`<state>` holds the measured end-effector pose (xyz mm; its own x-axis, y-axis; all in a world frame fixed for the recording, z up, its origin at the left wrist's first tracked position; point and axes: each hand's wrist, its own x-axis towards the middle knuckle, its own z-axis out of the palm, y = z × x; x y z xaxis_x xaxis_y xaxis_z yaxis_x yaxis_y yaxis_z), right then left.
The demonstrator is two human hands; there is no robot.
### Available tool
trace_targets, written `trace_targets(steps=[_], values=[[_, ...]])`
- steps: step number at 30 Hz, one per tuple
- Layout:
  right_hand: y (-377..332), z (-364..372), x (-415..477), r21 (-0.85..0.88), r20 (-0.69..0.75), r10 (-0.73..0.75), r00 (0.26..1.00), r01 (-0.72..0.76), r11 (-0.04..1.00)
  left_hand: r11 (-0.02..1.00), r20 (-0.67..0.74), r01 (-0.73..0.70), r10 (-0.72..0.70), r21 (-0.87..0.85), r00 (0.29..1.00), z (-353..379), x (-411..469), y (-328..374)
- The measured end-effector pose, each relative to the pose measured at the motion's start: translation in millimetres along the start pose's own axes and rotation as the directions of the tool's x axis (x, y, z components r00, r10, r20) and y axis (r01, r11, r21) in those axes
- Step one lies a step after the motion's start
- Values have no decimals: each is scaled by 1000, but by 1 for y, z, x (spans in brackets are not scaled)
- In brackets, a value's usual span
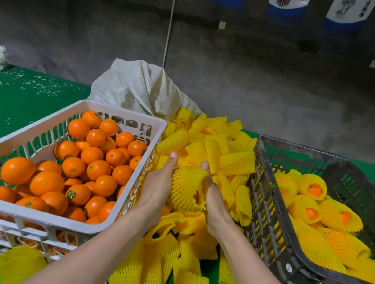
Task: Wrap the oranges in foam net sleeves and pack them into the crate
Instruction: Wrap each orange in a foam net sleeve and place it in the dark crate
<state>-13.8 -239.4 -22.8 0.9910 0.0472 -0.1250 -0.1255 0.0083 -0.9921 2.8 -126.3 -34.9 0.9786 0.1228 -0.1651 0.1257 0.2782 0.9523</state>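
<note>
White crate (21,209) at left, full of bare oranges (73,165). Just right of it, left hand (158,186) and right hand (214,203) clasp one netted orange (187,189) btwn the palms — thumbs up along its far sides, other fingers curled beneath, mostly hidden — over a heap of loose foam sleeves (237,162). Black crate (289,268) at right w/ wrapped oranges (304,206) inside.

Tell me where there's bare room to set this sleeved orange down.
Green table left of the white crate is bare but for shreds. The dark crate seems to have room along its far right wall, past the wrapped oranges. Between the crates, loose sleeves crowd everything.
</note>
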Motion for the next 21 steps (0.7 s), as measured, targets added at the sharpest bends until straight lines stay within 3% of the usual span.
trace_targets(steps=[4, 10, 21], values=[[11, 7, 3, 45, -195, -53, 979, 63, 997, 992, -45, 11, -17, -126, 999, 2, -1, -1], [18, 9, 8, 321, -6, 84, 996, -78, 944, 975, -247, -223, 213, -14, 945, 4, -14, -10], [17, 13, -1, 598, -7, 99, 995, -75, 798, 944, -79, -309, 301, -112, 950, 5, -19, -10]])
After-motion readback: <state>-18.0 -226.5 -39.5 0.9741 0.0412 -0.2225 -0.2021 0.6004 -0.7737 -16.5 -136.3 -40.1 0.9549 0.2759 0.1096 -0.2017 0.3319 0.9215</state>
